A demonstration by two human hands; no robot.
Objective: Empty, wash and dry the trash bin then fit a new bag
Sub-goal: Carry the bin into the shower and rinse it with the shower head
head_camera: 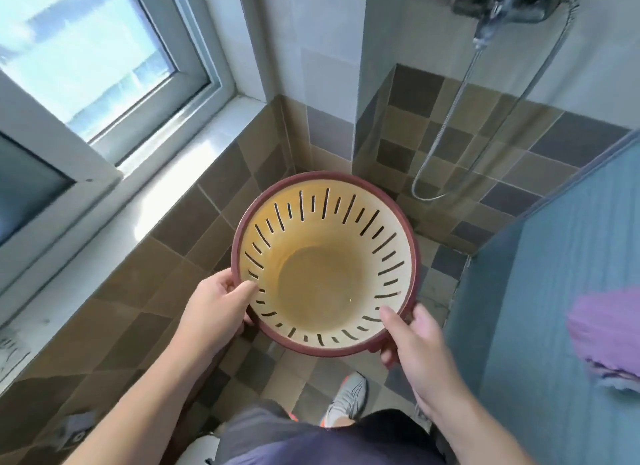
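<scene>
So over at 9 o'clock there was the window [86, 59] with its pale sill [145, 201], and the tiled floor [242, 371] ran below it. The left hand [211, 308] gripped the bin [323, 263] at about 8 o'clock on its dark red rim, thumb hooked over the lip onto the inside wall, the other fingers curled under where I couldn't see them. The bin itself sat dead centre, held up off the floor in front of the body, mouth facing straight up at the camera, long axis running near vertical from rim down to base. It looked empty, just a yellowish inside with slots round the wall. The right hand [415, 340] clamped the rim at about 5 o'clock, thumb laid inside, fingers wrapped under the edge. Up at 1 o'clock hung the tap [502, 4] with its hose [446, 118] looping down the wall, and at 3 o'clock was a blue panel [554, 291] with a purple cloth [609, 336] on it. My guess is this was the wash step coming up: I'd keep both grips opposite each other so it doesn't tip, bring it under the tap, and tilt the mouth away so water runs out the slots onto the floor and not onto the shoe [346, 402].
</scene>
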